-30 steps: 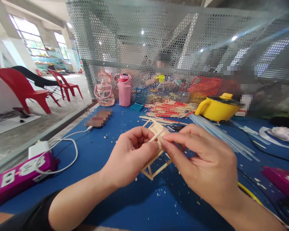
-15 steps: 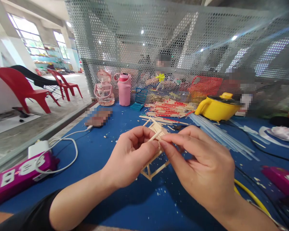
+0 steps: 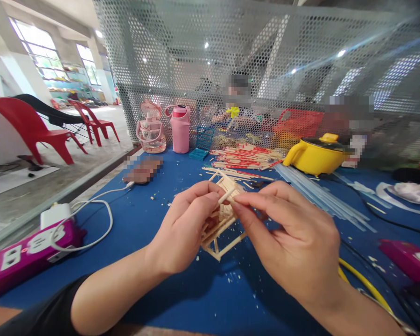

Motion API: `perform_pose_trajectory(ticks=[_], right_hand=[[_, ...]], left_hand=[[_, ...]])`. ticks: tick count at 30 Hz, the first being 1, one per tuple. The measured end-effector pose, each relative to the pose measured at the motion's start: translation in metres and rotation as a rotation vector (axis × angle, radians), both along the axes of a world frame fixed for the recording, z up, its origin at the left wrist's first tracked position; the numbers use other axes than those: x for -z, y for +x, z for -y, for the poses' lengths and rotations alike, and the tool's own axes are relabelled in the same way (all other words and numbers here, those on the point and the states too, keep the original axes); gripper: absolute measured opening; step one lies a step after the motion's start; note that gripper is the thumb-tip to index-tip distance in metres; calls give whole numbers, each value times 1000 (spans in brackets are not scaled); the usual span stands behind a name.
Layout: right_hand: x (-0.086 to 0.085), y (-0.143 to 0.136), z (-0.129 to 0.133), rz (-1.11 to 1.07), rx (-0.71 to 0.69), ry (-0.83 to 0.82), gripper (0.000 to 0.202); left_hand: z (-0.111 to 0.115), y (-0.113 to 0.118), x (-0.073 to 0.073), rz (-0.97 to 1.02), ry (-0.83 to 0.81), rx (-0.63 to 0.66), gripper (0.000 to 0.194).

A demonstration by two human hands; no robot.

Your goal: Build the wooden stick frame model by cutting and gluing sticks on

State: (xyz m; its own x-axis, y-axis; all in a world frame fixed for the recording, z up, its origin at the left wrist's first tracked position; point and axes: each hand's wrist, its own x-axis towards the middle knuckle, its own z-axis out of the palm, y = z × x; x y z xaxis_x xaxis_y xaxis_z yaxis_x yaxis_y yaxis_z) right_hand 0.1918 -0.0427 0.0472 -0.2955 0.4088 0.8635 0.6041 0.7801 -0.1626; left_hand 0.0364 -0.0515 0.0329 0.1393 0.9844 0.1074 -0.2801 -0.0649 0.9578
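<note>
A small frame model of pale wooden sticks [image 3: 227, 239] is between my hands over the blue tabletop [image 3: 224, 298]. My left hand [image 3: 189, 224] is closed round its left side, thumb and fingers pinching near a short stick at the top. From the right, my right hand [image 3: 294, 233] pinches at the same upper part with thumb and index finger; the piece between these fingertips is mostly hidden. Behind the model lies a pile of wooden sticks with red parts [image 3: 245, 156].
Pink bottles [image 3: 180, 130], a phone [image 3: 143, 171] on a white cable and a purple power strip [image 3: 31, 252] are at the left. Clear sticks [image 3: 322, 198] and a yellow pot [image 3: 317, 156] lie right. Perforated metal [image 3: 182, 51] stands behind; a person is beyond it.
My left thumb has drawn back a little to the left, uncovering more of the stick model. My right hand has hardly moved.
</note>
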Motion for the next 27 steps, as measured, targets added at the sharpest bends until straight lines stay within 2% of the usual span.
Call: perform_pose_trajectory(ticks=[11, 19, 27], right_hand=[[1, 0, 0, -1, -24, 16, 15], [0, -1, 1, -1, -7, 12, 13], [3, 1, -3, -3, -66, 51, 14]], left_hand=[[0, 4, -3, 47, 18, 51, 19], [0, 4, -3, 48, 12, 13, 21], [-2, 7, -1, 61, 19, -16, 23]])
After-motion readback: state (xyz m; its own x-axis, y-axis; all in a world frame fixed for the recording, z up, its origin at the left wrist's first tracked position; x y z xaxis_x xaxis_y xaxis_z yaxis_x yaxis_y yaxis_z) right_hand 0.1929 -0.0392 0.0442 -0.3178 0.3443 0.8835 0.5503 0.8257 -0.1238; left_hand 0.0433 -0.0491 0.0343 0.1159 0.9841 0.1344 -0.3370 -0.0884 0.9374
